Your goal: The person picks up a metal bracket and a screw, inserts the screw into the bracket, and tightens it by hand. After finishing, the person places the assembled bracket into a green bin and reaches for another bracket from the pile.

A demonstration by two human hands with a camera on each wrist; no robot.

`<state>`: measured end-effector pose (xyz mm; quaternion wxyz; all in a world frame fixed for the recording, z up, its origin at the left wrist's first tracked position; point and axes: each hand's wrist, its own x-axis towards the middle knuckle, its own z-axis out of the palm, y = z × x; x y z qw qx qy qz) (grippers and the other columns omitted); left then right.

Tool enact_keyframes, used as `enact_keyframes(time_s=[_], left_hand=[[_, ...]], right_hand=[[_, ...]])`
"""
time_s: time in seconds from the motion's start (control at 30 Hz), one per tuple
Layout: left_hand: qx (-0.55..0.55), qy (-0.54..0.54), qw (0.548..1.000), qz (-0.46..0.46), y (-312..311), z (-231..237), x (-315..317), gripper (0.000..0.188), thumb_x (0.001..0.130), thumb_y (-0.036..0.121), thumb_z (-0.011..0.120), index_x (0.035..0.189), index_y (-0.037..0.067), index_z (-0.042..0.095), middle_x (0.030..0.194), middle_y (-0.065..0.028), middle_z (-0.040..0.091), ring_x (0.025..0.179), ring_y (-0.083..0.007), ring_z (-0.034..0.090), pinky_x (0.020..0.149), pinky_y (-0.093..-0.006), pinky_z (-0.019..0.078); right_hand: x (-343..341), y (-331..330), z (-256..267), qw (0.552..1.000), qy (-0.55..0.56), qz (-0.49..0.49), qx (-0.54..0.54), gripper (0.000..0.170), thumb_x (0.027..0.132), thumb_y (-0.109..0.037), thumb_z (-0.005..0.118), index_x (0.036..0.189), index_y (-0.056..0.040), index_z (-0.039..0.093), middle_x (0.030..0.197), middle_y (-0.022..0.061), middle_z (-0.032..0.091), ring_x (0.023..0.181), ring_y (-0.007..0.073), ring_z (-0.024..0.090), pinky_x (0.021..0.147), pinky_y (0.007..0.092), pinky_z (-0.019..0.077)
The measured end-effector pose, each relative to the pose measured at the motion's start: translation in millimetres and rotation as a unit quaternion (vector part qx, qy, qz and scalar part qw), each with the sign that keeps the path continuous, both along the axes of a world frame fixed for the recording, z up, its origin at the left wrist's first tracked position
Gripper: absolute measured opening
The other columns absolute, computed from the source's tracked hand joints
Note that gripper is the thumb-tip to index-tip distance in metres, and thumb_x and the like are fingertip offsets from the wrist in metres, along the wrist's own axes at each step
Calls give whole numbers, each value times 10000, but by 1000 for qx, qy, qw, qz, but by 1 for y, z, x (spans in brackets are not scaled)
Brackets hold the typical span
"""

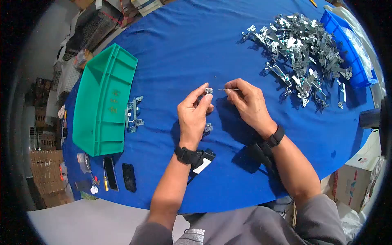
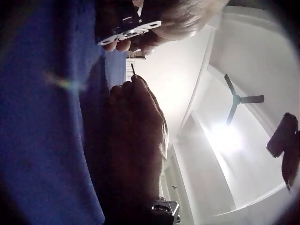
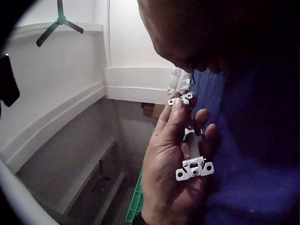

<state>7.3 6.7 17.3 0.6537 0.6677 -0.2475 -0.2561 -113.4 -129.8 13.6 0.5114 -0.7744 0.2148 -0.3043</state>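
My left hand point(image 1: 191, 116) grips a metal bracket point(image 1: 209, 91), thumb and fingers around it near the middle of the table. In the right wrist view, the same bracket point(image 3: 194, 169) lies along the palm, with a flat plate with holes at each end. Just to the right, my right hand point(image 1: 251, 107) pinches a thin metal pin-like piece point(image 1: 221, 89) between thumb and index finger. Its tip points at the bracket's upper end, a small gap apart. From the left wrist view, the thin dark tip point(image 2: 133, 69) sticks out above the shadowed right hand point(image 2: 136, 126).
A green crate point(image 1: 104, 134) stands at the left, with another metal bracket point(image 1: 134, 114) beside it. Many similar brackets point(image 1: 302, 53) lie heaped at the back right, against a blue bin point(image 1: 347, 49). A phone point(image 1: 110, 174), a yellow screwdriver point(image 1: 106, 183) and a black pouch point(image 1: 129, 177) lie front left.
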Motion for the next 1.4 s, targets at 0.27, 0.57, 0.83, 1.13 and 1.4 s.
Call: enact_keyframes(time_s=[0.27, 0.57, 0.83, 1.13, 1.4], left_hand=[[-24, 18, 999, 38, -6, 0, -14, 323, 950, 71, 713, 1263, -6, 689, 1060, -63, 727, 826, -93, 673, 719, -241, 586], [-17, -31, 999, 29, -5, -8, -9, 310, 946, 58, 712, 1244, -26, 696, 1051, -74, 730, 833, -106, 676, 722, -249, 579], [-3, -44, 998, 34, -7, -5, -9, 316, 926, 59, 732, 1228, -31, 706, 1021, -83, 738, 775, -101, 662, 697, -241, 559], [-7, -92, 995, 38, -8, -13, -7, 293, 925, 67, 736, 1204, -25, 719, 998, -63, 737, 791, -88, 663, 696, -230, 561], [1, -125, 991, 35, -9, -16, -7, 260, 924, 86, 741, 1166, -9, 737, 967, -47, 741, 773, -69, 651, 685, -224, 554]], right_hand=[[0, -5, -6, 999, -18, 31, 5, 161, 984, -97, 627, 1081, 19, 681, 838, 160, 712, 759, 248, 719, 679, 366, 551], [1, -4, -5, 999, 22, 28, 37, 165, 1001, -115, 624, 1065, 24, 685, 815, 136, 716, 727, 213, 711, 658, 344, 552], [2, -3, -6, 999, 19, 31, -5, 175, 986, -135, 653, 1062, 12, 708, 825, 152, 729, 740, 219, 724, 674, 345, 558], [3, -1, -9, 993, 11, 20, -114, 142, 954, -149, 681, 1018, -25, 704, 883, 163, 725, 796, 301, 726, 691, 370, 555], [5, -1, -7, 964, 29, 13, -263, 151, 957, -178, 674, 951, -28, 678, 857, 177, 674, 784, 379, 667, 690, 433, 534]])
